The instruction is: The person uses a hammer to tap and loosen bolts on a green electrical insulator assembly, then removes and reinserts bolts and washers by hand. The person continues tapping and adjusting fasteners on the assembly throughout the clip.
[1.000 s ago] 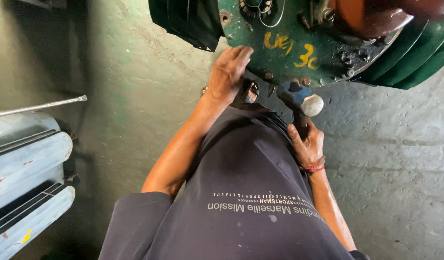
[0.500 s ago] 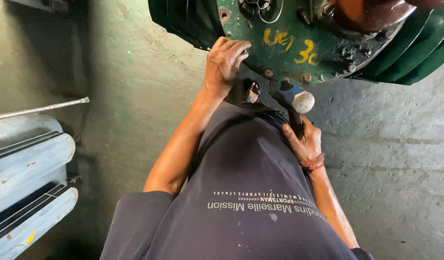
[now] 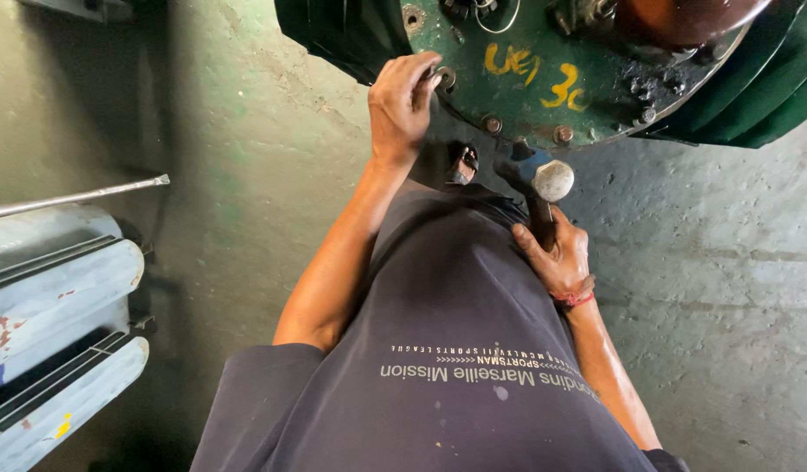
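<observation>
Here my left hand (image 3: 403,105) is up at the rim of the round green cover (image 3: 543,79), fingers curled and pinching a bolt (image 3: 445,79) at its edge. My right hand (image 3: 556,258) is closed around the handle of a hammer (image 3: 543,188), whose rounded steel head sits just below the cover, near the rim and pointing up. The cover belongs to a big green ribbed machine (image 3: 771,96) lying on the concrete floor (image 3: 727,288).

What worries me is how near the hammer head is to my left fingers. If I swing while they sit on that bolt, a glancing blow off the rim could catch them. The bolt itself could slip out of my pinch and roll off under the machine, where I would struggle to see it. My grip on the hammer is low on the handle and tight against my shirt (image 3: 438,350), so I judge a swing from here would be cramped and hard to aim.

Counting what I can see: one hammer, one cover, and along its lower rim four bolts, counting the one I hold. To my left lie three pale blue finned panels (image 3: 54,288) and one thin metal rod (image 3: 80,197) over them.
</observation>
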